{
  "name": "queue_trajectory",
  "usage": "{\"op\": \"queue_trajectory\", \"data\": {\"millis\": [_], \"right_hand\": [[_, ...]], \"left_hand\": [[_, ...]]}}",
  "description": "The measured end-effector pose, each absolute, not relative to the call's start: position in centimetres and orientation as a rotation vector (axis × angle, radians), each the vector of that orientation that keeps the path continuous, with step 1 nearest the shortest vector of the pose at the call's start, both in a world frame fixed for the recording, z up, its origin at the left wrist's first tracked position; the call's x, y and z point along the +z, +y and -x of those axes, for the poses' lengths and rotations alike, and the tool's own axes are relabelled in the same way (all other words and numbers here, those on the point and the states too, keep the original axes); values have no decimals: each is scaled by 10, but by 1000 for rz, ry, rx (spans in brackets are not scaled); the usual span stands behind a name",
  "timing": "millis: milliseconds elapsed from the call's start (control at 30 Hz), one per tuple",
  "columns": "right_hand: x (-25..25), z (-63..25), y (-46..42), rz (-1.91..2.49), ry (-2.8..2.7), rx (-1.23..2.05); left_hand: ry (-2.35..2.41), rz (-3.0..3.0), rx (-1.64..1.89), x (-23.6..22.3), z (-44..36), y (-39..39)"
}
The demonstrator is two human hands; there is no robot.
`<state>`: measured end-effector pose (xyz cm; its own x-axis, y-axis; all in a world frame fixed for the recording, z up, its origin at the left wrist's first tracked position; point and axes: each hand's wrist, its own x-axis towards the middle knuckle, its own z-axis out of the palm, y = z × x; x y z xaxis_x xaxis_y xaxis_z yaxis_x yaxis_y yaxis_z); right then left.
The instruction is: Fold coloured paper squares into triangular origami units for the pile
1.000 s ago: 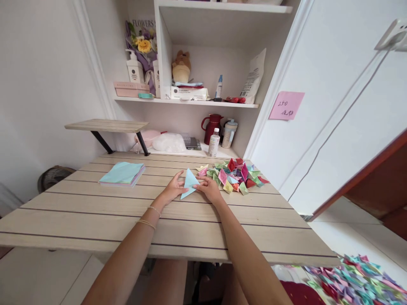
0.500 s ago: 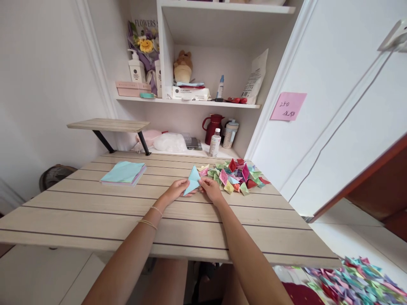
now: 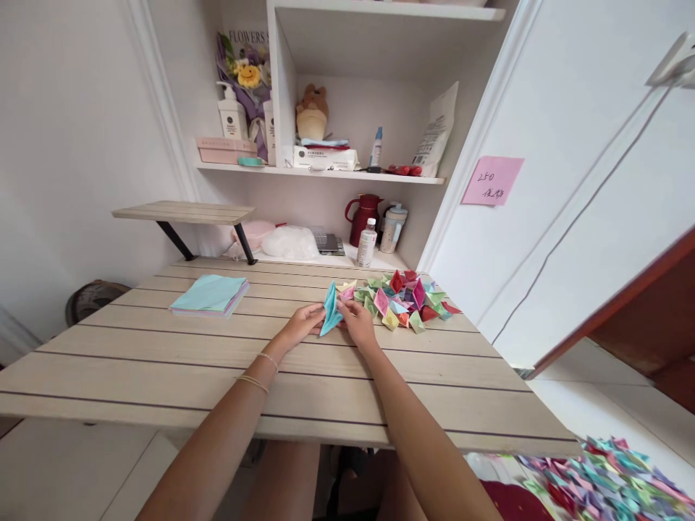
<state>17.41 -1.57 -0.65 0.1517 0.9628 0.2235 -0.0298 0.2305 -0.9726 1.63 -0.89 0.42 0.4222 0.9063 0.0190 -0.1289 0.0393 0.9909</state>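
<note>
A light blue folded paper piece (image 3: 330, 310) stands on edge over the wooden table (image 3: 163, 362), pinched between both hands. My left hand (image 3: 301, 324) grips its left side with closed fingers. My right hand (image 3: 355, 323) grips its right side, fingers closed too. Just right of my hands lies a heap of several small folded paper shapes (image 3: 405, 298) in pink, green, red and blue. A stack of flat coloured paper sheets (image 3: 209, 296) rests on the table to the left.
A small raised shelf (image 3: 182, 213) stands at the table's back left. Behind are a red jug (image 3: 363, 217), a bottle (image 3: 367, 244) and shelves with bottles and boxes. A pink note (image 3: 491, 180) sticks on the right wall. More folded pieces (image 3: 602, 481) fill the bottom right.
The blue piece lay flat on the table a second ago; both hands have lifted it and folded its sides together, so it now stands narrow and upright.
</note>
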Motion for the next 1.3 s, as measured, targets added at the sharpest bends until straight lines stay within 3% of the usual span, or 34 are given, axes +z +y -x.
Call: {"op": "queue_trajectory", "data": {"millis": [467,700,933,1300], "right_hand": [[-2,-169,-20,1084,-1426,765],[-4,-177,-15,899,-1055,1136],[3,-191,-19,772,-1076,1490],[9,-199,-20,805,-1536,1263]], "left_hand": [[979,-1622,1228,0,-19,-7],[878,-1325,1144,9,-18,-9],[787,-1218,1117,17,-8,-10],[800,-1393,1118,12,-2,-4]]}}
